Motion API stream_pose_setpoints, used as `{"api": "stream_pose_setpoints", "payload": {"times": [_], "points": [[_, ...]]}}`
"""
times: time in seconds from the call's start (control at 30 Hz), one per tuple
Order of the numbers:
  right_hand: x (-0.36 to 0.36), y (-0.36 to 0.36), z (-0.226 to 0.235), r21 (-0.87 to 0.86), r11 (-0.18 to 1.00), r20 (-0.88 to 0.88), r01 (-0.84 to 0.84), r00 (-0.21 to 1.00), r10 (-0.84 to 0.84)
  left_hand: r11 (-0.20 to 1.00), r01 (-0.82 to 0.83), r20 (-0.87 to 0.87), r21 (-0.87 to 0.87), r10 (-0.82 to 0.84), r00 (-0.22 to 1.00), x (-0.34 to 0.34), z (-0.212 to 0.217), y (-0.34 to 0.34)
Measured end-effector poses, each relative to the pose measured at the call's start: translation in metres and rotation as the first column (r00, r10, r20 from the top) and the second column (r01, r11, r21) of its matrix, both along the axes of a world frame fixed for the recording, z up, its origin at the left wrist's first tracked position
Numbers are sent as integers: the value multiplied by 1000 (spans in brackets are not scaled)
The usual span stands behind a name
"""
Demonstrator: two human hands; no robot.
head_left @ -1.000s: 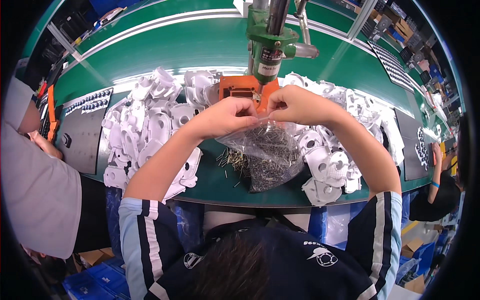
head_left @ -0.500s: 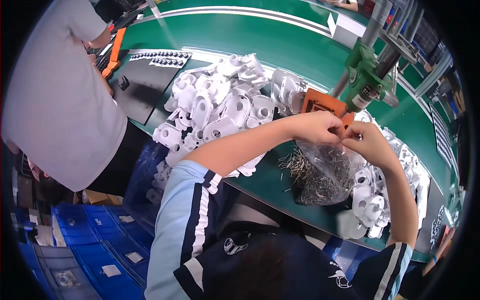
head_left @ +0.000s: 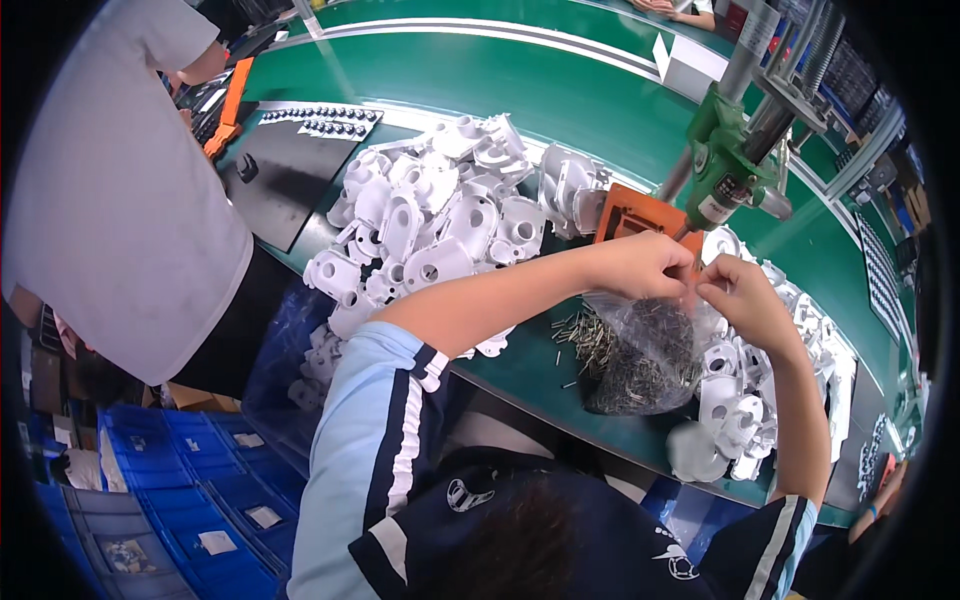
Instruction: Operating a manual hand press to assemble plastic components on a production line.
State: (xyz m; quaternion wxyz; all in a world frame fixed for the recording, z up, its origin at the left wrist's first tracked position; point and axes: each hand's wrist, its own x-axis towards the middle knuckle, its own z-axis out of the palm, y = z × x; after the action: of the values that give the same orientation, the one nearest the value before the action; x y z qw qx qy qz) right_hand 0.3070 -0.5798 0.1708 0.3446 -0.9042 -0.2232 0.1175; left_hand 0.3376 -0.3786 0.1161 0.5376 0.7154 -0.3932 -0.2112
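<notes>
A clear plastic bag [head_left: 645, 360] full of small metal pins rests on the green table in front of me. My left hand [head_left: 650, 266] and my right hand [head_left: 742, 298] meet at its upper end, with fingertips pinched on the gathered plastic. A narrow gap lies between the two hands, and the fingers partly hide the bag's mouth. Loose metal pins [head_left: 588, 338] are heaped against its left side. Just beyond my hands stands an orange fixture [head_left: 630, 208], under a green press [head_left: 722, 165].
White plastic housings [head_left: 470, 220] are piled to the left, and more white housings [head_left: 745, 410] lie to the right. A person in a grey shirt [head_left: 125, 200] stands at far left beside a black mat [head_left: 285, 190]. Blue bins [head_left: 200, 480] sit below at left.
My hands have drawn slightly apart, the right one shifting a little right and down. The bag's plastic has changed shape somewhat under them.
</notes>
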Motion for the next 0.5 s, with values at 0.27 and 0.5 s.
{"api": "stream_pose_setpoints", "payload": {"times": [0.27,0.5], "points": [[2,-2,-5,135,990,-13,-33,999,35,999,-54,117,6,53,992,2,0,-9],[1,-18,-13,126,991,-80,42,996,-32,996,-58,194,72,43,980,2,2,-10]]}}
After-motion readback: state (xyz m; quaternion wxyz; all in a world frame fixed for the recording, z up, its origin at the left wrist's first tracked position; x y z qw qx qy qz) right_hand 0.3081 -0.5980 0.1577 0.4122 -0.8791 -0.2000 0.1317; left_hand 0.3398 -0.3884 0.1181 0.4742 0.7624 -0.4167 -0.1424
